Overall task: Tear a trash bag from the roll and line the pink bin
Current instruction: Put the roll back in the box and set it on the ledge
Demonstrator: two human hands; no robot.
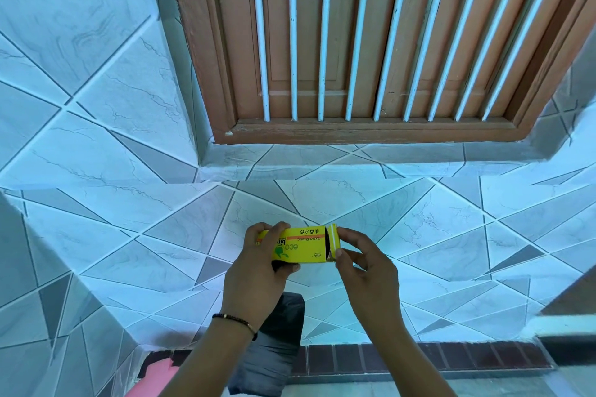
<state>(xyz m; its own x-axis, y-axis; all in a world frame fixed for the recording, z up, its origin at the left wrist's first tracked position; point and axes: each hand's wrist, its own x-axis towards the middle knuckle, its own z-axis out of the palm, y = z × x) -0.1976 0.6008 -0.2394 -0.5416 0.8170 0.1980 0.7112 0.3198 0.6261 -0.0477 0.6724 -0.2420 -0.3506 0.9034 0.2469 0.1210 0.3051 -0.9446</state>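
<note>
Left hand (258, 263) gripping yellow bag box (298, 246), right hand (362, 263) pinching its end flap (333, 242) (open)

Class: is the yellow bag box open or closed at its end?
Open: the yellow box end flap is pulled aside by the right hand, dark roll visible.

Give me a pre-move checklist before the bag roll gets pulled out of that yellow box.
1. Box held firmly: ok. The left hand grips the yellow box around its body.
2. End flap open: ok. The right hand pinches the end flap, which stands swung away from the box.
3. Roll reachable: ok. The black roll shows inside the open end.
4. Loose bag end found: cannot tell.
5. Pink bin nearby: ok. The pink bin sits at the lower left, partly in view.
6. Bin unlined: cannot tell.
</note>
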